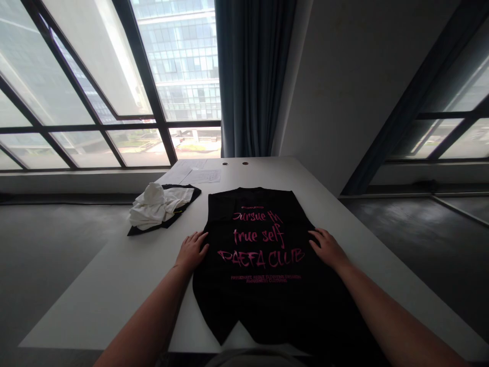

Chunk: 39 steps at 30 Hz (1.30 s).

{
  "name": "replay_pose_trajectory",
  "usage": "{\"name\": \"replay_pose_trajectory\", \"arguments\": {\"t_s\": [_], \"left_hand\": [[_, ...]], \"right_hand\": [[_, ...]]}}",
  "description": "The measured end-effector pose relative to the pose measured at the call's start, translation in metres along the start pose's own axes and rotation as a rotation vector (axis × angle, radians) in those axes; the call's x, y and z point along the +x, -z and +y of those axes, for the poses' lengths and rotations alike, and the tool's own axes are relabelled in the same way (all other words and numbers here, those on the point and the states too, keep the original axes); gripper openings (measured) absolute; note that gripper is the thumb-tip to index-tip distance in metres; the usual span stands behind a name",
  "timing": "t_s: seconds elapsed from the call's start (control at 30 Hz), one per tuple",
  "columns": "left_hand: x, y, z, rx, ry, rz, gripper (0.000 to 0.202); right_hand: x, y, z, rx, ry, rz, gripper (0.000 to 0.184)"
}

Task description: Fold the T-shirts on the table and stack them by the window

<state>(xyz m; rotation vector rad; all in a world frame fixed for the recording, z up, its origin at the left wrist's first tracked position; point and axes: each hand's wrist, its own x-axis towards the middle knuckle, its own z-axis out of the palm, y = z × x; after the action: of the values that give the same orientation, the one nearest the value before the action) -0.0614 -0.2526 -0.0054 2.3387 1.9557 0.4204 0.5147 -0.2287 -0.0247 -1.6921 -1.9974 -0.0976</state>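
Observation:
A black T-shirt lies spread out on the white table, its neckline at the far end. Pink lettering covers its upper middle. At its left edge rests my left hand, fingers stretched and slightly apart, the tips touching the fabric. My right hand is at the opposite edge, its fingers also spread, with the tips on the cloth. Neither hand visibly grips the shirt. The lower hem is uneven, with a notch near the table's front edge, and its right part is partly hidden by my right forearm.
Left of the shirt lies a crumpled white cloth on a piece of black fabric. Sheets of paper lie at the far left of the table. Behind stand windows, a blue curtain and a wall.

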Motion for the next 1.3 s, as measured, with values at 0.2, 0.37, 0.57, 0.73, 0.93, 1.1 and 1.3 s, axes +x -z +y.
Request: {"name": "replay_pose_trajectory", "arguments": {"t_s": [0.2,0.37,0.57,0.73,0.93,1.1,1.3], "left_hand": [[-0.007,0.004,0.007,-0.055,-0.046,0.022,0.047],[-0.038,0.039,0.044,-0.242,-0.305,-0.059,0.03],[-0.113,0.082,0.086,-0.348,-0.476,-0.404,0.048],[-0.149,0.079,0.076,-0.223,-0.375,-0.452,0.053],[-0.154,0.074,0.07,-0.303,-0.36,-0.375,0.008],[-0.158,0.07,0.058,-0.739,-0.174,-0.353,0.017],[-0.159,0.084,0.024,-0.867,-0.055,-0.494,0.041]], "right_hand": [[-0.037,0.002,0.028,-0.067,-0.024,0.037,0.041],[-0.042,0.011,0.015,-0.12,-0.007,0.028,0.041],[-0.062,0.048,-0.031,-0.099,0.207,0.011,0.032],[-0.088,0.081,-0.086,0.124,0.272,-0.332,0.022],[-0.116,0.102,-0.114,0.195,0.194,-0.596,0.018],[-0.131,0.117,-0.107,0.272,0.153,-0.598,0.02],[-0.143,0.123,-0.097,0.258,0.105,-0.579,0.019]]}}
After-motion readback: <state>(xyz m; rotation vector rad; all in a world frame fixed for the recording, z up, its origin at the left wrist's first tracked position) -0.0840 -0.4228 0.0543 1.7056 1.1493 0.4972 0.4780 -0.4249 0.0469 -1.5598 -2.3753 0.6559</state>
